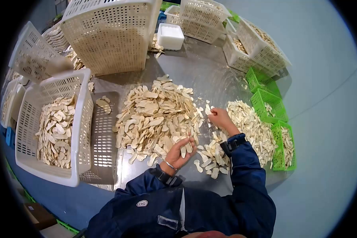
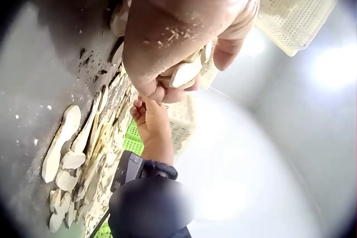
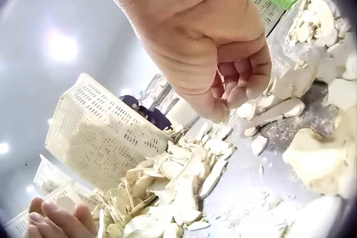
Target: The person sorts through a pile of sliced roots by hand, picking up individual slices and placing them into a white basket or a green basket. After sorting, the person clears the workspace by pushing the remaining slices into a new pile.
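Several pale, dried, elongated slices lie in my left hand (image 1: 179,152), held between its curled fingers and palm; the left wrist view shows these slices (image 2: 187,73) up close. The left hand is over the front edge of a large heap of slices (image 1: 150,107). My right hand (image 1: 223,119) is low over the table between that heap and a paler heap (image 1: 250,127) on the right. Its fingers are loosely bent, with the thumb apart, and nothing shows between them in the right wrist view. A pale slice (image 1: 208,109) lies right at its fingertips.
On the left stands a white basket (image 1: 83,131) partly filled with slices. A tall white crate (image 1: 107,43) is at the back, beside a white tub (image 1: 170,37). Green baskets (image 1: 279,152) line the right table edge, with more white baskets (image 1: 261,49) behind.
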Action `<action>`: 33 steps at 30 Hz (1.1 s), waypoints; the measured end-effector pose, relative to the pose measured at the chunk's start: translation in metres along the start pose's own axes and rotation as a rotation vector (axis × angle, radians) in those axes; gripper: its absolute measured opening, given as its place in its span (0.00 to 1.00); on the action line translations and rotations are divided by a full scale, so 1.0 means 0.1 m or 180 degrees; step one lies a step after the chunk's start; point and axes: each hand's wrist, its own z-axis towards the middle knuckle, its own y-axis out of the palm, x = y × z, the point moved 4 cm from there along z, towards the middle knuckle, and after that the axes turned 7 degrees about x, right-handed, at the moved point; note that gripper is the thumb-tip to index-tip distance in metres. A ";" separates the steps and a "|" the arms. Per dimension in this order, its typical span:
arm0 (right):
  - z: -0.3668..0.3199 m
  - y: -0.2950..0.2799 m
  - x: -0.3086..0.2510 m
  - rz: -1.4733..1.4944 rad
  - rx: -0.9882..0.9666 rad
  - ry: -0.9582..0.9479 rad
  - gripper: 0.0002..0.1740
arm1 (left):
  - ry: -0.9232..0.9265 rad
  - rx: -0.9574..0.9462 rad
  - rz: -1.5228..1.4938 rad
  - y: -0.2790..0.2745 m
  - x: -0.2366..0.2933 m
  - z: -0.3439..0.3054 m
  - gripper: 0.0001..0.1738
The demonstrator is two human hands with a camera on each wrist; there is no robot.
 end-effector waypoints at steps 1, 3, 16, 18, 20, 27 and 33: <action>-0.02 -0.03 -0.03 0.0092 -0.0116 -0.0011 0.16 | 0.0010 0.0043 -0.0031 -0.01 0.00 0.01 0.16; -0.06 -0.10 -0.08 0.0284 -0.0343 -0.0032 0.16 | 0.0030 0.0130 -0.0084 -0.02 -0.01 0.03 0.16; -0.20 -0.60 0.04 0.1410 -0.0050 0.0627 0.16 | -0.0020 -0.0048 -0.0073 0.05 -0.01 -0.01 0.16; -0.22 -0.57 0.10 0.1481 -0.0138 0.0696 0.16 | -0.0015 -0.0045 -0.0059 0.04 -0.01 -0.01 0.16; -0.24 -0.52 0.16 0.1547 -0.0187 0.0770 0.15 | -0.0007 -0.0046 -0.0031 0.04 -0.01 0.00 0.16; -0.27 -0.45 0.11 0.1738 -0.0232 0.0882 0.14 | -0.0028 -0.0016 0.0020 0.02 -0.01 0.01 0.16; -0.27 -0.45 0.15 0.1642 -0.0154 0.0833 0.10 | 0.0001 0.0013 0.0030 0.02 -0.01 0.00 0.15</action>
